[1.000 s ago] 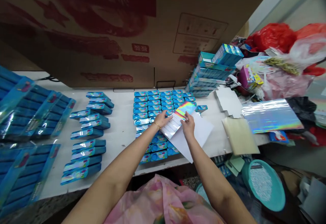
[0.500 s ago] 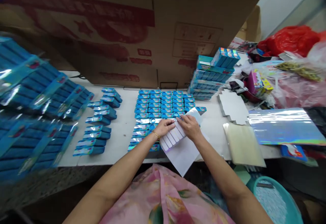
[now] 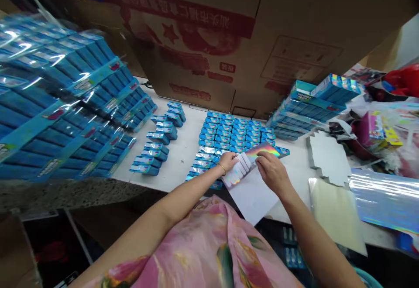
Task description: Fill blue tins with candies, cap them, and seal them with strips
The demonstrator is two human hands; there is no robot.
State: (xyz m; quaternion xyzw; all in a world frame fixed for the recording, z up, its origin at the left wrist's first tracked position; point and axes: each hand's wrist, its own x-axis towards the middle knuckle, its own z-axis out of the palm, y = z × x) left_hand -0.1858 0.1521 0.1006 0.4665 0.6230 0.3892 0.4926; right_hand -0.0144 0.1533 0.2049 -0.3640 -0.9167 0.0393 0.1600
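Note:
My left hand (image 3: 228, 161) pinches the near edge of a sticker sheet (image 3: 237, 172) that carries a row of pale strips. Beyond the strips, part of the sheet shines in rainbow colours. Under it, a plain white paper (image 3: 257, 196) reaches toward the table's front edge. To the right of the strips, my right hand (image 3: 272, 172) has its thumb and fingers drawn together; whatever is between them is too small to make out. Rows of small blue boxes (image 3: 224, 132) stand just beyond both hands, partly covered by the sheet.
Small blue boxes (image 3: 153, 152) form a column at left, beside tall wrapped stacks (image 3: 81, 100). A large cardboard carton (image 3: 203, 39) walls off the back. At right are stacked blue display boxes (image 3: 301, 104), white die-cut card (image 3: 329, 157), cream sheets (image 3: 337, 209) and a shiny film (image 3: 386, 196).
My right hand has drawn away from my left, toward the right. A rainbow-shining part of the sheet now shows between them. The whole view has turned, shifting the scene rightward.

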